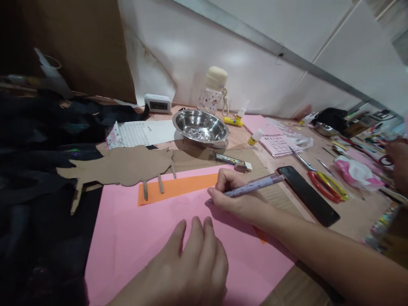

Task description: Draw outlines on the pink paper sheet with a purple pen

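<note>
A large pink sheet of paper [127, 238] lies in front of me on cardboard. My left hand [197, 259] rests on it with the fingers stretched out. My right hand [232, 195] grips a purple patterned pen [255, 185], its tip at or just over the pink sheet. An orange paper strip [181, 187] lies along the sheet's far part, and a small orange corner shows under my right forearm. The brown cardboard animal cut-out [127, 166] lies beyond, its legs partly over the orange strip.
A steel bowl [200, 127], a lidded bottle [213, 89] and a small digital clock [158, 103] stand behind. A box cutter [232, 161], black phone [307, 195] and red-and-yellow-handled scissors [327, 185] lie rightward. Black cloth [38, 178] covers the left. Another person's hand [397, 161] is far right.
</note>
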`<state>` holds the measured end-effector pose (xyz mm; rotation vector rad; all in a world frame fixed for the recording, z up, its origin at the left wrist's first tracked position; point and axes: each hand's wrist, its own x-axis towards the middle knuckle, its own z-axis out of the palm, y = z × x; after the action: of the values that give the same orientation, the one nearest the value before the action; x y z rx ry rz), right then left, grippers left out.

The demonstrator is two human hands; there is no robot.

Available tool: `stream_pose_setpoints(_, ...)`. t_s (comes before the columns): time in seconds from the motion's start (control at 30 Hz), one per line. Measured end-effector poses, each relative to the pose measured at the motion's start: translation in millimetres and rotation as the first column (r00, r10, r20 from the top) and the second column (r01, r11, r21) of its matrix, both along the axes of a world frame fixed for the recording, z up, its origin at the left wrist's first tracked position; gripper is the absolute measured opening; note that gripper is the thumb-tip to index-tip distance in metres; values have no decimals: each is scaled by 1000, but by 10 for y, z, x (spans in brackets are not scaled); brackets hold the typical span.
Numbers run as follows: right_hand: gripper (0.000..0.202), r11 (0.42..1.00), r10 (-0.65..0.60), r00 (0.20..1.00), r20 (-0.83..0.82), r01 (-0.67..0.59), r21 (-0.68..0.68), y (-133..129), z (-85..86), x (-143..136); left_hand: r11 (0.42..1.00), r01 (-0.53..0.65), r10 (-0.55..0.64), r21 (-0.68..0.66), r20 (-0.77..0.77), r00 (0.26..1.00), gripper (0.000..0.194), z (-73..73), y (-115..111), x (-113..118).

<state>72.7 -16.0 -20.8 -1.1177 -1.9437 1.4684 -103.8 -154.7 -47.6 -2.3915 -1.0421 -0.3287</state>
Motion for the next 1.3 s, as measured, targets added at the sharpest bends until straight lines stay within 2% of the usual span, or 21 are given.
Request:
stream_pose_setpoints(0.13,38,999,-15,998,60,13,39,-14,24,-20,1000,3,-3,-13,10,1000,36,8,-29,-8)
stream_pose_setpoints(0.47,38,995,7,998,54,-12,100,5,17,-31,999,-3,4,-47,28,1000,36,31,-26,9)
stream_pose_setpoints(0.7,38,999,-3,999,40,1,42,-23,58,-43,1000,9,-8,-28,17,1000,35,-12,-26,-2)
stream_pose_setpoints(0.9,37,999,6,999,42,-7,39,-6,17,-18,997,20,-18,-79,25,1000,37,9,-16,-1)
stream_pose_setpoints(1.1,38,1000,0,997,76,-2,29,-10,20,-6,999,23,-23,-32,15,1000,36,43,-23,-20)
stream_pose_setpoints(1.3,38,984,-41,989,141,15,178,-17,55,-26,999,39,-40,34,47,998,32,38,54,27)
